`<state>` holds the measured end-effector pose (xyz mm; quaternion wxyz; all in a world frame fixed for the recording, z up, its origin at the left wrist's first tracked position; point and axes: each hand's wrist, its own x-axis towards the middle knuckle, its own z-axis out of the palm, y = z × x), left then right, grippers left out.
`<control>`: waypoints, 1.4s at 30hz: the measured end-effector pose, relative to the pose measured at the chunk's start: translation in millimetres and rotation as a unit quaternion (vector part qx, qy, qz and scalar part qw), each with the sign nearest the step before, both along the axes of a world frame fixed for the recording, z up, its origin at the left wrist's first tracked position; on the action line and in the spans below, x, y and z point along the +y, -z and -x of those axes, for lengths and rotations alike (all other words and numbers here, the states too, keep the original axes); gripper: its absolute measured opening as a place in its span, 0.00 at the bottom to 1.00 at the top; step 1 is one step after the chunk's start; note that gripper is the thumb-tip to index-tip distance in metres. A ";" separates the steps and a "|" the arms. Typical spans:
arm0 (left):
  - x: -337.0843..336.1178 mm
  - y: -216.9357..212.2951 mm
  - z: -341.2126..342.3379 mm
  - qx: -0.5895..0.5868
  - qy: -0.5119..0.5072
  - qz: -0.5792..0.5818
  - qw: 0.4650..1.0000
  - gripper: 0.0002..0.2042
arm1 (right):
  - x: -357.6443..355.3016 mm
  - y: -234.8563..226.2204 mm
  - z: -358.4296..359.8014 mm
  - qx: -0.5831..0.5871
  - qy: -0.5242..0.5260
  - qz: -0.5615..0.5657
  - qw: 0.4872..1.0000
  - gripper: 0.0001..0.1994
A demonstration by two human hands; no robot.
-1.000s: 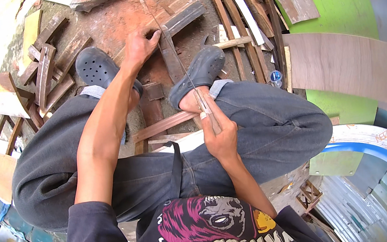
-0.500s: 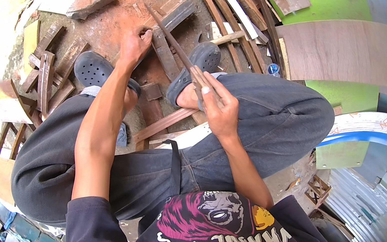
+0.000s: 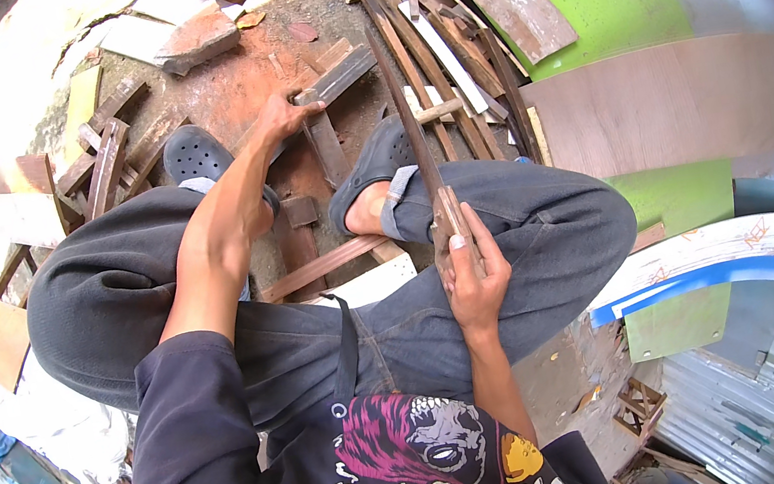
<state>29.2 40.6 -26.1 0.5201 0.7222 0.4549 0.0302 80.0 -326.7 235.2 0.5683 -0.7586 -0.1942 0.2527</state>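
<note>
My right hand is wrapped round the wooden handle of a handsaw. Its long, narrow, rusty-brown blade points away from me, edge-on and to the right of the wood. With my left hand I grip a dark grey length of wood that slants up to the right between my feet. Under it, crosswise, lies another weathered wood piece. The blade appears apart from the gripped wood. My left fingertips are partly hidden behind the hand.
Offcuts are heaped by my left shoe. Long wooden strips lie to the right of my right shoe. A broken slab rests at the far left, and a brown panel over green sheeting at the right.
The handsaw has moved right, away from the wood, and my right hand has come back towards me. My left hand keeps its grip on the wood. The whole view has shifted slightly.
</note>
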 end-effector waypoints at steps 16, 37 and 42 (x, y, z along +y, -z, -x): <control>3.3 -8.7 -3.1 -0.120 -0.004 -0.014 0.993 0.37 | 24.9 3.6 -11.7 -0.011 -0.056 0.045 0.997 0.22; -27.4 -56.0 20.9 -0.076 -0.186 -0.109 0.973 0.14 | 74.5 28.7 -20.0 -0.092 -0.176 0.017 0.980 0.20; -19.1 -63.0 23.1 -0.007 -0.091 -0.226 0.970 0.14 | 74.7 25.0 -24.5 -0.072 -0.191 0.031 0.978 0.21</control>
